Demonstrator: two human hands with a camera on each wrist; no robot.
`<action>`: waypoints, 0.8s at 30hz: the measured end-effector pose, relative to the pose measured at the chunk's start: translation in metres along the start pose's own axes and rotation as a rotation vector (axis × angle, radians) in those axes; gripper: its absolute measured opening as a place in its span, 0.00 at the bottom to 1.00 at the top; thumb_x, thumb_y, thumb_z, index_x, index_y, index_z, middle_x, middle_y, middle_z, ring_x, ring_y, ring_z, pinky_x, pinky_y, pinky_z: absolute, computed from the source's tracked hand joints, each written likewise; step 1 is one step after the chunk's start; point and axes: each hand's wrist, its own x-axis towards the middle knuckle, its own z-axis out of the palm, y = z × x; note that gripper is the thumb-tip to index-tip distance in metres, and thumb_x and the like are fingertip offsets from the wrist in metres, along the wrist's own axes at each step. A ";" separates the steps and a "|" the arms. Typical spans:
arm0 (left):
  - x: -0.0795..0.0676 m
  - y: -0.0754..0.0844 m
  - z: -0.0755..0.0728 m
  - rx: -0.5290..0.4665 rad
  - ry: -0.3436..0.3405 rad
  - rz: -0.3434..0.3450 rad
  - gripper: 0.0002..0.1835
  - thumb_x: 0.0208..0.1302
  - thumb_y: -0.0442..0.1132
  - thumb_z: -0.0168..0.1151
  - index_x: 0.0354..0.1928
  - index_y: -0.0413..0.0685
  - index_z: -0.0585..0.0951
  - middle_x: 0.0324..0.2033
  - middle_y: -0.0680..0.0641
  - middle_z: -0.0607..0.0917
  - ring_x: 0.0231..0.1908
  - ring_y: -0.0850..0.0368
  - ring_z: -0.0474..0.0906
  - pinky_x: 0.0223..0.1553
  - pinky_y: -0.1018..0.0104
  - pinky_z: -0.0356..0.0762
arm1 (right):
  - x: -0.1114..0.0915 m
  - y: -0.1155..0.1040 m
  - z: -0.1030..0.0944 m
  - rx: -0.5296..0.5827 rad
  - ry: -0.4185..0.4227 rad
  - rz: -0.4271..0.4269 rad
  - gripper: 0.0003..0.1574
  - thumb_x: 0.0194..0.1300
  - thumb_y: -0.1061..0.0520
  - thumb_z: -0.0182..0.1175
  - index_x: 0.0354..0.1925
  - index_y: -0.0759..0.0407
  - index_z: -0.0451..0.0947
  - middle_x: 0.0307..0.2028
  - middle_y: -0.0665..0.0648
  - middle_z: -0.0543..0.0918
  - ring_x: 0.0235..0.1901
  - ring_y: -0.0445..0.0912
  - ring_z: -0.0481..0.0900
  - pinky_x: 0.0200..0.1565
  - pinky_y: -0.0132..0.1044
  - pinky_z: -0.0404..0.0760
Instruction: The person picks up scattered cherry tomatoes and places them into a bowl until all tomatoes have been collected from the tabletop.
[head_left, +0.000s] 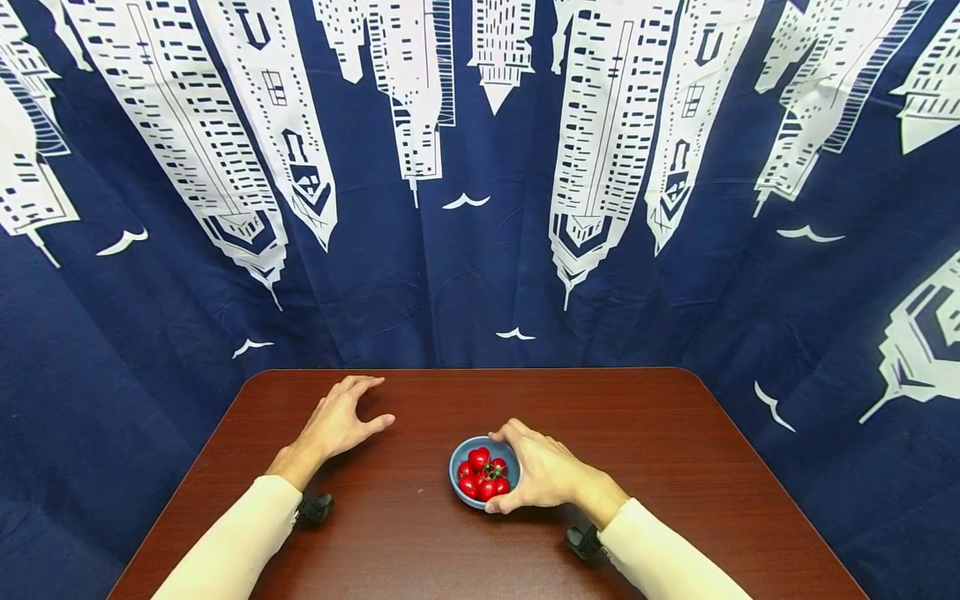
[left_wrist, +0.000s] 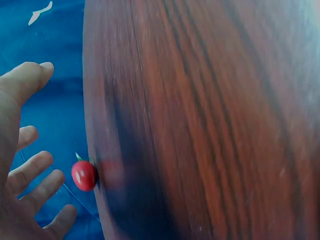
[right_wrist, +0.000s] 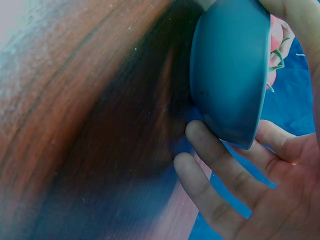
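Note:
A blue bowl [head_left: 454,487] full of red cherry tomatoes [head_left: 477,457] with green stems stands near the middle of the table. My right hand [head_left: 547,471] grips it from the right, thumb at the near rim and index finger at the far rim. In the right wrist view, other fingers spread low beside the bowl's outer wall [right_wrist: 227,70]. My left hand [head_left: 336,425] hovers at the table's left side, thumb and fingers apart, holding nothing. The left wrist view has one loose cherry tomato [left_wrist: 84,175] on the table, beyond that hand's fingertips; the head view does not show it.
The brown wooden table [head_left: 600,400] has rounded far corners. Behind and beside it hangs a dark blue curtain [head_left: 480,275] printed with white upside-down buildings and birds. Each wrist carries a small black camera, one under the left sleeve [head_left: 247,525].

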 end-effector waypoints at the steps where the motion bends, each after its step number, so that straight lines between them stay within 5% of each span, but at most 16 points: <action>1: 0.001 -0.002 0.000 -0.003 -0.001 -0.007 0.41 0.61 0.61 0.78 0.73 0.55 0.78 0.68 0.43 0.80 0.71 0.37 0.73 0.67 0.30 0.71 | 0.000 0.000 0.000 0.000 -0.002 0.004 0.55 0.40 0.20 0.80 0.60 0.44 0.75 0.65 0.39 0.80 0.51 0.35 0.84 0.45 0.36 0.84; 12: 0.012 -0.026 -0.003 -0.013 -0.022 -0.086 0.45 0.60 0.62 0.78 0.75 0.49 0.75 0.71 0.37 0.76 0.72 0.30 0.71 0.69 0.27 0.69 | 0.001 -0.001 0.000 -0.001 0.001 0.006 0.56 0.39 0.19 0.79 0.58 0.45 0.75 0.65 0.39 0.81 0.52 0.37 0.85 0.45 0.37 0.84; 24: 0.026 -0.052 0.000 -0.089 -0.021 -0.135 0.45 0.60 0.59 0.79 0.74 0.45 0.75 0.64 0.32 0.80 0.64 0.32 0.76 0.68 0.34 0.73 | 0.001 -0.001 -0.001 -0.009 -0.004 -0.010 0.56 0.40 0.19 0.79 0.57 0.47 0.74 0.66 0.40 0.81 0.52 0.37 0.85 0.43 0.36 0.84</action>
